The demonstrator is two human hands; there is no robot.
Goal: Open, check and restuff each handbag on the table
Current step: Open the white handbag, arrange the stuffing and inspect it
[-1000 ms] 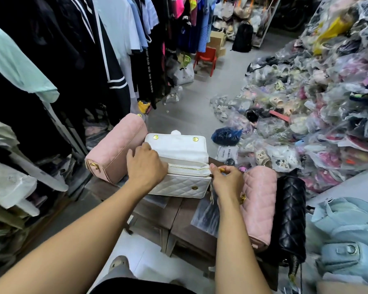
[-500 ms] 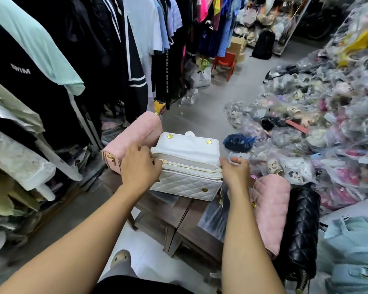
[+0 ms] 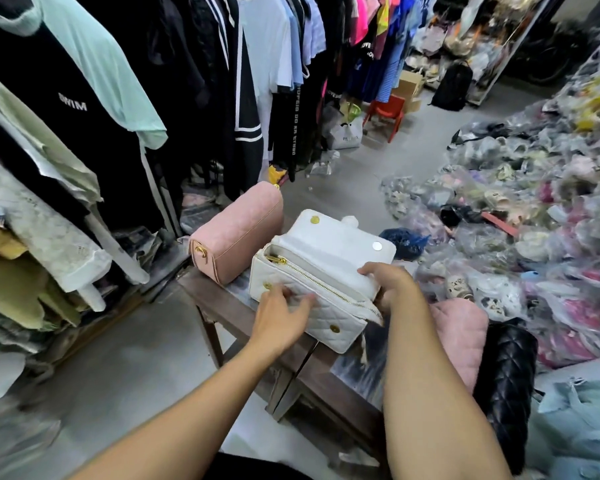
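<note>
On my feed the white bag [image 3: 312, 282] sits slantwise at the near edge of the dark wooden table [image 3: 219, 299], flap thrown back and a gold zip running along its top. My left hand [image 3: 281, 317] lies flat on its quilted front with the fingers spread wide and holding nothing. My right hand [image 3: 388, 282] curls round the bag's right end and grips it. A pink bag [image 3: 236, 230] lies at the table's left end, just beside the white one. At the right end a second pink bag [image 3: 461, 337] and a black bag [image 3: 510, 375] lie side by side, touching. Clothes [image 3: 153, 98] hang on a rail along the left of the room. A heap of plastic-wrapped goods [image 3: 534, 220] covers the grey floor [image 3: 413, 150] on the right, and a red chair [image 3: 385, 112] stands far back.
</note>
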